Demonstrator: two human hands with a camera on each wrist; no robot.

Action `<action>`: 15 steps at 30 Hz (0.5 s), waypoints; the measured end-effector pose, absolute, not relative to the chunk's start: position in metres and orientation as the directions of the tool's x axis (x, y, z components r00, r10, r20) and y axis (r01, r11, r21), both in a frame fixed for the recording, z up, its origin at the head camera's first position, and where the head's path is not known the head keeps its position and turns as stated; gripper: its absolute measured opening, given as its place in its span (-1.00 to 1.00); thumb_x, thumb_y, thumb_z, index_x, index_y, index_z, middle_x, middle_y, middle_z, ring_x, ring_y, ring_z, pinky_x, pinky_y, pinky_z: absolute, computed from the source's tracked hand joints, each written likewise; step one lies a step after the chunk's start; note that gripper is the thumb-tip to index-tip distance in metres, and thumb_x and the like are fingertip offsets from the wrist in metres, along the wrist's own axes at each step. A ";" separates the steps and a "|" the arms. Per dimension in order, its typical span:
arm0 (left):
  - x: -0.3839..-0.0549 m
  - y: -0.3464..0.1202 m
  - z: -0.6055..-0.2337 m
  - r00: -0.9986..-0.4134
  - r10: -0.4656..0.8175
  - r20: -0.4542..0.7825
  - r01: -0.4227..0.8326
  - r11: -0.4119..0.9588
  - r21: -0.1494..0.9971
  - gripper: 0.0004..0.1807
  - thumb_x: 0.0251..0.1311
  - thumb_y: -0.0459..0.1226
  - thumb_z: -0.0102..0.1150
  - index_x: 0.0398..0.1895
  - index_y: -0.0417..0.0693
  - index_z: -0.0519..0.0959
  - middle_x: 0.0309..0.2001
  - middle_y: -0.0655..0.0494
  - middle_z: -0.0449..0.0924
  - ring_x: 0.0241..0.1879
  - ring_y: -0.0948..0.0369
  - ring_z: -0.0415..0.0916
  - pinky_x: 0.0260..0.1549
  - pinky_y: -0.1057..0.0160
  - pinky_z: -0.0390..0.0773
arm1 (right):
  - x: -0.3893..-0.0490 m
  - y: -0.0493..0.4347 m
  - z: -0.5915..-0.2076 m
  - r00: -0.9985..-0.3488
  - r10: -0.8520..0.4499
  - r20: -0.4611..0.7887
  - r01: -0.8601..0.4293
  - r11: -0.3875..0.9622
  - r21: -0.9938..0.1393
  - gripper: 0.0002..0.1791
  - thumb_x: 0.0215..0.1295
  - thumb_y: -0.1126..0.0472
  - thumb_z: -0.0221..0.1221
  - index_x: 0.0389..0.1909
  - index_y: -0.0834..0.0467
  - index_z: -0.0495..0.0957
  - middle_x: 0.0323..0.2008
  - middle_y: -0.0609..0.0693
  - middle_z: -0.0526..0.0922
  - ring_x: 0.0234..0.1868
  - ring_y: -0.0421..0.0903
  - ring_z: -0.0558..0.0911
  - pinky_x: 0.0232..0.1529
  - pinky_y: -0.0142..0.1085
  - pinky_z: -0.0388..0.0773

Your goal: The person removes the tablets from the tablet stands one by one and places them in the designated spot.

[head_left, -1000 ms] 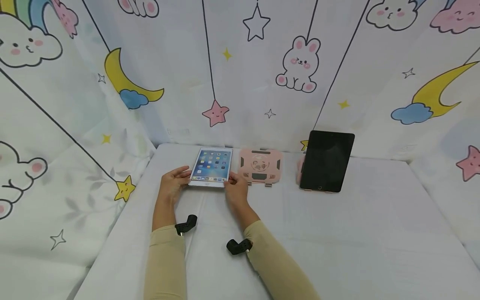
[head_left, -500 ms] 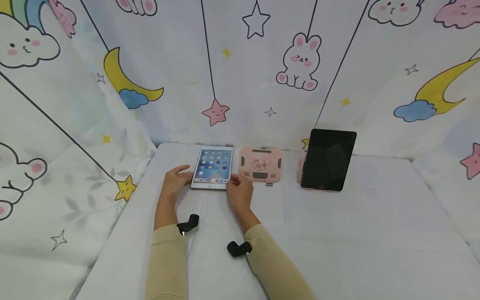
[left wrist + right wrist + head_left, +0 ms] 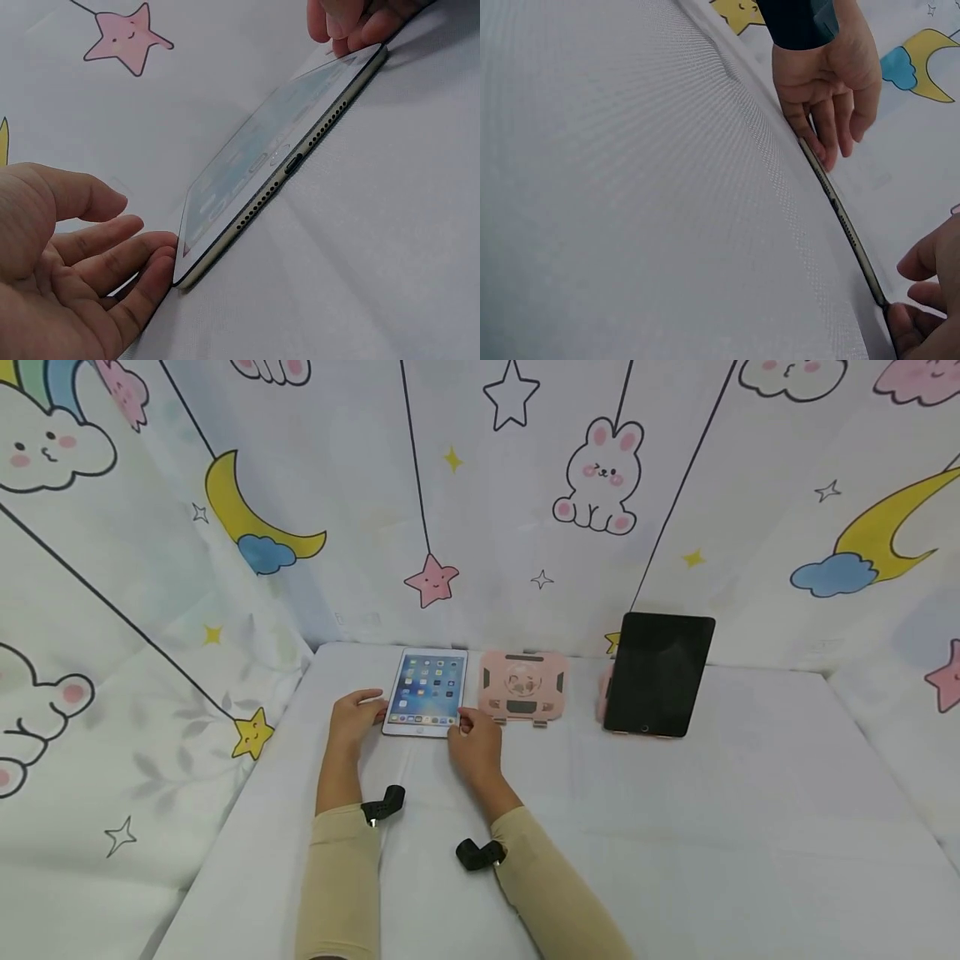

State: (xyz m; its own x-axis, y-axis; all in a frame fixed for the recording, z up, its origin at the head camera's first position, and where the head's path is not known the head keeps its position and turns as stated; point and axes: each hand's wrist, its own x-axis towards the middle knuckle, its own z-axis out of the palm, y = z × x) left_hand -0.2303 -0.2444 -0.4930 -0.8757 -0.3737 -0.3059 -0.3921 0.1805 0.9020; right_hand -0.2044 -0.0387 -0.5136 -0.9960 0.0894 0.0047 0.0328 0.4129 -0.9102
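Note:
A white-framed tablet (image 3: 426,692) lies face up on the white table, its screen lit with app icons. The fingertips of my left hand (image 3: 356,720) touch its left edge near the front corner; in the left wrist view the thumb (image 3: 97,199) stands off the tablet. At the front right corner my right hand (image 3: 477,745) has its fingertips against the side edge. In the right wrist view its thumb is apart from the tablet edge (image 3: 847,225). Speaker holes and a charging port (image 3: 293,163) show on the near edge.
A pink tablet case (image 3: 522,685) lies just right of the tablet. Further right, a black-screened tablet (image 3: 660,675) leans upright, with pink showing behind it. A patterned cloth backdrop (image 3: 510,527) rises behind the table and along the sides.
The tablet's front edge has come down slightly toward me and it now lies flat. Both hands have loosened at its sides, fingertips still touching. The case and black tablet stayed put.

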 end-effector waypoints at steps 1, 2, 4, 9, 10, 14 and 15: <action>-0.231 -0.244 -0.493 -0.873 -0.379 -0.307 -0.395 0.181 0.901 -0.57 0.38 -0.24 0.16 0.29 -0.10 0.57 0.15 -0.12 0.67 -0.10 0.20 0.66 -0.05 0.35 0.66 | -0.204 -0.039 -0.514 -0.996 0.084 0.003 0.032 0.418 -0.908 -0.60 0.31 0.29 0.22 0.17 0.22 0.63 -0.09 0.06 0.67 -0.07 -0.08 0.59 0.04 -0.23 0.65; -0.231 -0.243 -0.493 -0.873 -0.381 -0.305 -0.395 0.184 0.900 -0.57 0.38 -0.24 0.16 0.29 -0.09 0.58 0.14 -0.12 0.67 -0.09 0.19 0.65 -0.04 0.33 0.66 | -0.204 -0.039 -0.514 -0.997 0.081 0.003 0.032 0.421 -0.907 -0.59 0.31 0.29 0.22 0.18 0.21 0.62 -0.08 0.06 0.67 -0.06 -0.08 0.59 0.05 -0.23 0.65; -0.231 -0.243 -0.493 -0.876 -0.380 -0.297 -0.388 0.189 0.902 -0.57 0.39 -0.24 0.15 0.29 -0.11 0.57 0.15 -0.14 0.67 -0.07 0.17 0.66 0.00 0.29 0.67 | -0.204 -0.038 -0.514 -0.997 0.077 0.004 0.029 0.418 -0.908 -0.59 0.31 0.29 0.23 0.18 0.22 0.62 -0.06 0.07 0.66 -0.04 -0.08 0.60 0.08 -0.23 0.66; -0.229 -0.243 -0.493 -0.877 -0.376 -0.299 -0.383 0.172 0.908 -0.52 0.39 -0.23 0.14 0.36 -0.10 0.52 0.18 -0.17 0.65 0.01 0.10 0.65 0.13 0.18 0.64 | -0.203 -0.036 -0.516 -0.997 0.073 0.003 0.024 0.366 -0.930 -0.60 0.30 0.29 0.25 0.15 0.22 0.63 -0.04 0.09 0.67 -0.01 -0.06 0.64 0.13 -0.21 0.66; -0.228 -0.243 -0.493 -0.878 -0.373 -0.300 -0.380 0.163 0.910 -0.51 0.40 -0.22 0.13 0.37 -0.09 0.50 0.20 -0.16 0.64 0.05 0.08 0.64 0.17 0.16 0.63 | -0.203 -0.035 -0.516 -0.997 0.071 0.006 0.019 0.345 -0.938 -0.61 0.30 0.29 0.24 0.15 0.22 0.63 -0.03 0.09 0.68 -0.01 -0.06 0.65 0.12 -0.20 0.67; -0.226 -0.246 -0.492 -0.903 -0.355 -0.244 -0.307 0.134 0.942 -0.49 0.42 -0.28 0.13 0.41 -0.12 0.46 0.27 -0.14 0.60 0.22 0.03 0.58 0.26 0.14 0.56 | -0.207 -0.030 -0.516 -0.998 0.064 0.028 -0.013 0.221 -0.975 -0.64 0.35 0.28 0.21 0.13 0.23 0.63 -0.02 0.08 0.71 -0.02 -0.07 0.66 0.09 -0.24 0.65; -0.225 -0.246 -0.491 -0.911 -0.355 -0.212 -0.272 0.128 0.954 -0.50 0.41 -0.31 0.14 0.40 -0.14 0.46 0.29 -0.14 0.59 0.25 0.02 0.56 0.26 0.17 0.56 | -0.208 -0.028 -0.514 -0.997 0.062 0.039 -0.027 0.175 -0.984 -0.65 0.36 0.28 0.20 0.13 0.25 0.63 -0.02 0.10 0.71 -0.02 -0.07 0.66 0.08 -0.26 0.65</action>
